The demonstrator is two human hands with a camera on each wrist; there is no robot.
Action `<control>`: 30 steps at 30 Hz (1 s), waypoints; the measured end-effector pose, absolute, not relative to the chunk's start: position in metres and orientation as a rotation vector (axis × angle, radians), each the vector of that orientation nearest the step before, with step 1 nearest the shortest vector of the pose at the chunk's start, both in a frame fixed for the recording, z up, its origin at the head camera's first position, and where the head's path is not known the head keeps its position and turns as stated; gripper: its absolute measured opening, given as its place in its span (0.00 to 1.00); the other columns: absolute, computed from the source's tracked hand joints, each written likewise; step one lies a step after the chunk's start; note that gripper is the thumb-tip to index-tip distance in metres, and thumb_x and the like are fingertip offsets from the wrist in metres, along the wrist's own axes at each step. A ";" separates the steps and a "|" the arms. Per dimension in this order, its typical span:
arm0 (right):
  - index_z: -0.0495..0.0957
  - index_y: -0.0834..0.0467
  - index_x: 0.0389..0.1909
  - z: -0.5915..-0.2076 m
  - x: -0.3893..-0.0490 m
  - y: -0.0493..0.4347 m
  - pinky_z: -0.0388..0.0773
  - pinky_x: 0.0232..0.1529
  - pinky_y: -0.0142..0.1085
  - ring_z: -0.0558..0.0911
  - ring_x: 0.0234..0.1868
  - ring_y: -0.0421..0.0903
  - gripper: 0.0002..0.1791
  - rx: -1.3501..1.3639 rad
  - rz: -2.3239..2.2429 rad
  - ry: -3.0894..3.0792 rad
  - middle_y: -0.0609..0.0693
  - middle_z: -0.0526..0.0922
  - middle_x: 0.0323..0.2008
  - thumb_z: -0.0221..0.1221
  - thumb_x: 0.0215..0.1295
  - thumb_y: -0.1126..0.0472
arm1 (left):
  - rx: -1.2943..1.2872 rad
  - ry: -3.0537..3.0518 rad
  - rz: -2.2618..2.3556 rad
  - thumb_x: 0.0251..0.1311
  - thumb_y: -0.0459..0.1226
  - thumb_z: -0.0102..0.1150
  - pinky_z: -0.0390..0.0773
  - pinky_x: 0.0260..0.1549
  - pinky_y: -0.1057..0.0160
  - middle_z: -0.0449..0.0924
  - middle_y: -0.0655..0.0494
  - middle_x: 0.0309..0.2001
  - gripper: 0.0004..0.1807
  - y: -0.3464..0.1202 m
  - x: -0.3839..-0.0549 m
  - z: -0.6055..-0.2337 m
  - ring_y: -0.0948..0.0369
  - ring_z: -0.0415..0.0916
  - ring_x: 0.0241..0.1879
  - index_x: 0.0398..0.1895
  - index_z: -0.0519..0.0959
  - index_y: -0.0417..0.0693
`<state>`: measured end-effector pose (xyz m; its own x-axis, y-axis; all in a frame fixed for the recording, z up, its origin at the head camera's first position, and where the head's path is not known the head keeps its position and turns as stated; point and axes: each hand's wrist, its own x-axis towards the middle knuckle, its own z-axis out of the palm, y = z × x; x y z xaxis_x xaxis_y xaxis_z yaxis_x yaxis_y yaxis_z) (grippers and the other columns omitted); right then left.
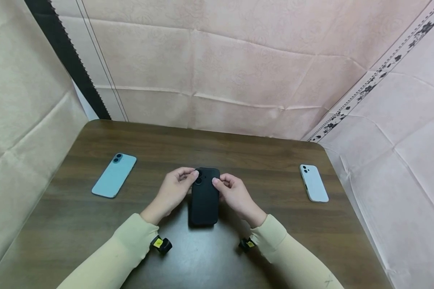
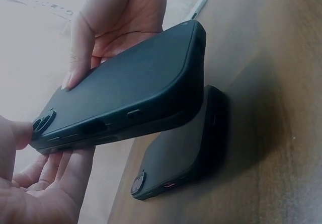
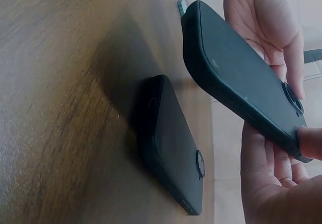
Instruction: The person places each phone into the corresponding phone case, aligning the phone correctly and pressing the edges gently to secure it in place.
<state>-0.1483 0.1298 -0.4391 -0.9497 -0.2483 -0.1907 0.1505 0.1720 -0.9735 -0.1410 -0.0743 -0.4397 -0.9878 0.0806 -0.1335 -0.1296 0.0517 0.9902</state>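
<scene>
Both hands hold a black phone case (image 1: 205,200) above the middle of the table, its camera end away from me. My left hand (image 1: 173,190) pinches the left edge near the camera ring, thumb on the back and fingers underneath. The right hand (image 1: 238,197) grips the opposite edge in the same way. Whether a phone sits inside cannot be made out. Below it, in the left wrist view, a second black cased phone (image 2: 173,151) lies on the table, apart from the held one. From the head view this lower one is almost wholly hidden.
A blue phone (image 1: 114,176) lies back up on the left of the wooden table (image 1: 260,160). On the right is a paler blue phone (image 1: 314,184), also back up. Cloth curtains (image 1: 238,72) hang behind the table and at both sides.
</scene>
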 end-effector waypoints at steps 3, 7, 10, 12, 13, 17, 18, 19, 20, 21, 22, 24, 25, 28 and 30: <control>0.76 0.62 0.36 -0.439 -0.148 0.130 0.80 0.32 0.43 0.79 0.27 0.47 0.14 -0.095 -1.838 2.142 0.54 0.82 0.28 0.58 0.69 0.53 | -0.043 2.236 2.015 0.67 0.50 0.56 0.82 0.38 0.58 0.82 0.49 0.47 0.21 -0.074 -0.140 -0.441 0.57 0.81 0.43 0.53 0.78 0.46; 0.75 0.63 0.36 -0.440 -0.148 0.130 0.81 0.32 0.45 0.79 0.27 0.46 0.15 -0.099 -1.850 2.124 0.54 0.82 0.29 0.59 0.69 0.54 | -0.030 2.325 1.983 0.68 0.49 0.55 0.82 0.36 0.59 0.82 0.50 0.46 0.19 -0.073 -0.139 -0.443 0.58 0.82 0.40 0.52 0.79 0.45; 0.75 0.64 0.36 -0.442 -0.148 0.130 0.80 0.32 0.44 0.80 0.27 0.46 0.14 -0.095 -1.861 2.110 0.54 0.83 0.29 0.59 0.69 0.55 | -0.012 2.366 1.976 0.68 0.47 0.56 0.82 0.36 0.60 0.83 0.50 0.45 0.18 -0.073 -0.138 -0.443 0.59 0.82 0.39 0.50 0.80 0.45; 0.75 0.64 0.36 -0.442 -0.148 0.129 0.81 0.32 0.43 0.80 0.27 0.46 0.14 -0.093 -1.867 2.097 0.54 0.83 0.29 0.59 0.69 0.55 | -0.003 2.392 1.972 0.68 0.46 0.56 0.81 0.34 0.61 0.83 0.51 0.42 0.16 -0.073 -0.137 -0.443 0.59 0.81 0.36 0.49 0.80 0.44; 0.75 0.63 0.36 -0.442 -0.148 0.129 0.81 0.32 0.43 0.81 0.27 0.46 0.14 -0.094 -1.869 2.093 0.54 0.83 0.29 0.59 0.69 0.55 | 0.008 2.407 1.968 0.69 0.46 0.55 0.81 0.33 0.62 0.83 0.51 0.41 0.16 -0.073 -0.137 -0.443 0.59 0.81 0.34 0.49 0.80 0.44; 0.75 0.63 0.37 -0.443 -0.147 0.130 0.82 0.33 0.44 0.82 0.28 0.46 0.14 -0.118 -1.870 2.080 0.55 0.84 0.31 0.60 0.68 0.53 | 0.030 2.471 1.952 0.69 0.43 0.55 0.78 0.31 0.62 0.83 0.51 0.35 0.14 -0.072 -0.136 -0.444 0.58 0.77 0.30 0.47 0.81 0.43; 0.75 0.62 0.37 -0.443 -0.147 0.130 0.82 0.33 0.44 0.82 0.28 0.47 0.14 -0.122 -1.868 2.079 0.55 0.84 0.31 0.60 0.68 0.53 | 0.036 2.486 1.947 0.69 0.43 0.55 0.77 0.32 0.62 0.83 0.51 0.35 0.14 -0.072 -0.136 -0.444 0.59 0.77 0.31 0.47 0.81 0.42; 0.75 0.62 0.37 -0.443 -0.147 0.130 0.82 0.33 0.44 0.82 0.29 0.47 0.15 -0.127 -1.864 2.079 0.55 0.84 0.32 0.60 0.68 0.53 | 0.043 2.504 1.940 0.69 0.43 0.55 0.77 0.34 0.61 0.83 0.51 0.36 0.14 -0.072 -0.136 -0.444 0.59 0.78 0.32 0.47 0.81 0.42; 0.75 0.62 0.37 -0.443 -0.147 0.130 0.82 0.33 0.44 0.82 0.29 0.47 0.15 -0.129 -1.862 2.078 0.55 0.84 0.32 0.60 0.68 0.52 | 0.044 2.518 1.934 0.69 0.42 0.55 0.78 0.35 0.60 0.83 0.51 0.37 0.14 -0.071 -0.136 -0.445 0.59 0.78 0.34 0.47 0.81 0.42; 0.76 0.62 0.37 -0.443 -0.147 0.130 0.82 0.33 0.43 0.82 0.29 0.47 0.15 -0.131 -1.857 2.079 0.56 0.84 0.32 0.60 0.68 0.52 | 0.047 2.532 1.927 0.69 0.42 0.55 0.78 0.37 0.60 0.83 0.51 0.39 0.13 -0.071 -0.136 -0.445 0.60 0.78 0.36 0.46 0.81 0.42; 0.76 0.62 0.37 -0.443 -0.147 0.131 0.82 0.33 0.43 0.82 0.30 0.47 0.15 -0.135 -1.853 2.080 0.56 0.84 0.33 0.59 0.68 0.52 | 0.050 2.543 1.924 0.69 0.41 0.55 0.78 0.39 0.59 0.84 0.50 0.40 0.13 -0.071 -0.136 -0.445 0.60 0.79 0.38 0.46 0.81 0.41; 0.76 0.62 0.37 -0.442 -0.147 0.131 0.82 0.34 0.43 0.83 0.30 0.48 0.15 -0.130 -1.848 2.076 0.56 0.84 0.33 0.59 0.68 0.52 | 0.051 2.557 1.917 0.70 0.41 0.54 0.78 0.42 0.57 0.83 0.49 0.42 0.13 -0.070 -0.136 -0.445 0.59 0.79 0.40 0.46 0.81 0.41; 0.76 0.62 0.38 -0.442 -0.147 0.131 0.82 0.34 0.43 0.83 0.30 0.48 0.15 -0.133 -1.846 2.076 0.56 0.84 0.33 0.59 0.68 0.52 | 0.051 2.565 1.914 0.70 0.40 0.54 0.78 0.42 0.57 0.83 0.49 0.42 0.13 -0.070 -0.136 -0.445 0.59 0.79 0.40 0.46 0.81 0.40; 0.76 0.62 0.38 -0.442 -0.147 0.131 0.82 0.34 0.43 0.83 0.31 0.48 0.15 -0.136 -1.839 2.076 0.56 0.84 0.33 0.60 0.68 0.52 | 0.045 2.575 1.908 0.70 0.39 0.54 0.77 0.42 0.57 0.83 0.48 0.42 0.12 -0.070 -0.136 -0.445 0.59 0.79 0.39 0.46 0.81 0.40; 0.75 0.62 0.37 -0.441 -0.147 0.130 0.82 0.34 0.43 0.83 0.30 0.48 0.15 -0.135 -1.834 2.078 0.56 0.84 0.33 0.60 0.67 0.52 | 0.047 2.584 1.896 0.70 0.39 0.54 0.77 0.41 0.57 0.83 0.48 0.41 0.12 -0.070 -0.136 -0.444 0.59 0.78 0.38 0.46 0.81 0.40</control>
<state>-0.1466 0.1302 -0.4413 -0.9289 -0.3076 -0.2062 0.1665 0.1504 -0.9745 -0.1359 -0.0700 -0.4445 -0.9976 -0.0141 0.0683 0.0609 0.3004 0.9519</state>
